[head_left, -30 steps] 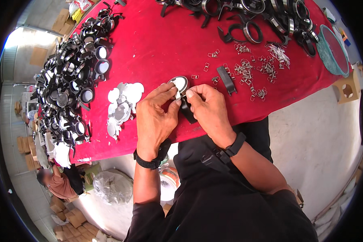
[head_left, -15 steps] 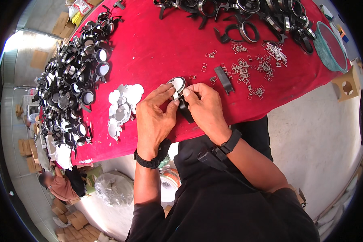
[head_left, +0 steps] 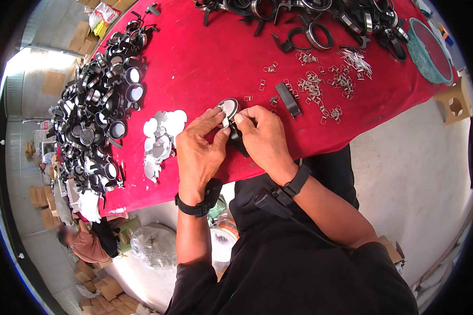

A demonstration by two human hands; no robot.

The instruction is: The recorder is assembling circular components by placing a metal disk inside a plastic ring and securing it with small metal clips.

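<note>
Both hands are together over the red-covered table, at a round black-rimmed part with a pale disc face and a black handle (head_left: 227, 107). My left hand (head_left: 202, 144) closes on its left side, fingers over the pale face and thumb below. My right hand (head_left: 266, 136) pinches the right edge, where the handle joins; the fingertips hide that joint. The handle slants down toward the table's near edge. Left of my left hand lies a loose pile of white and grey discs (head_left: 163, 137). A separate black handle piece (head_left: 288, 98) lies beyond my right hand.
Finished-looking black ringed parts (head_left: 92, 115) heap along the left edge. Black rings with handles (head_left: 316, 35) pile at the far side. Small wire clips (head_left: 312, 86) and thin metal pins (head_left: 357, 63) lie right of centre, near a green mesh basket (head_left: 430, 51). A person (head_left: 86, 244) sits beyond the left edge.
The view has shifted slightly. Both hands keep hold of the round part, with only small finger movement.
</note>
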